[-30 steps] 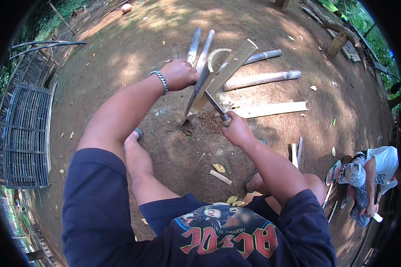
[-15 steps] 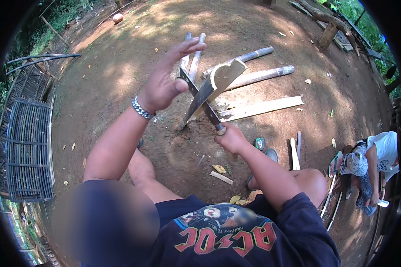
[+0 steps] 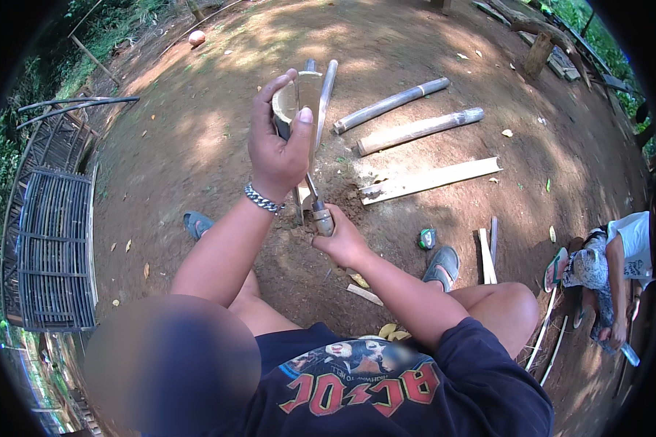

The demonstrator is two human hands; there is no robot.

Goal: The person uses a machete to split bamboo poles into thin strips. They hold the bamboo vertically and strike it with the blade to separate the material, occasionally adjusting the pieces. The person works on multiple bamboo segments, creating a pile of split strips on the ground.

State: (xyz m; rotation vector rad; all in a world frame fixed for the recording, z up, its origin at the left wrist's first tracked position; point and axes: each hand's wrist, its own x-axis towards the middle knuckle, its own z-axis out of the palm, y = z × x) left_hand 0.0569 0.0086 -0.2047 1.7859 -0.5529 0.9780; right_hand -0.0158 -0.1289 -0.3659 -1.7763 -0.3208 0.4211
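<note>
A split bamboo piece (image 3: 311, 89) stands upright in front of me, its pale hollow inside showing at the top. My left hand (image 3: 278, 149), with a chain bracelet at the wrist, is closed round its upper end, thumb on the near side. The long knife's handle (image 3: 323, 219) is gripped in my right hand (image 3: 342, 239), near the foot of the piece. From there the blade runs up against the bamboo. Most of that blade is hidden behind my left hand, so I cannot tell how deep it sits.
Bamboo poles (image 3: 393, 104) and a split bamboo length (image 3: 434, 180) lie on the dirt ahead. A tape measure (image 3: 427, 238) rests by my sandalled foot (image 3: 442, 266). At the right, another person (image 3: 612, 269) crouches near thin strips. A slatted bamboo bench (image 3: 57, 247) stands left.
My left hand has gone from open beside the bamboo to gripping its top. The bamboo and knife have swung left, from slanted and crossed to nearly upright and in line.
</note>
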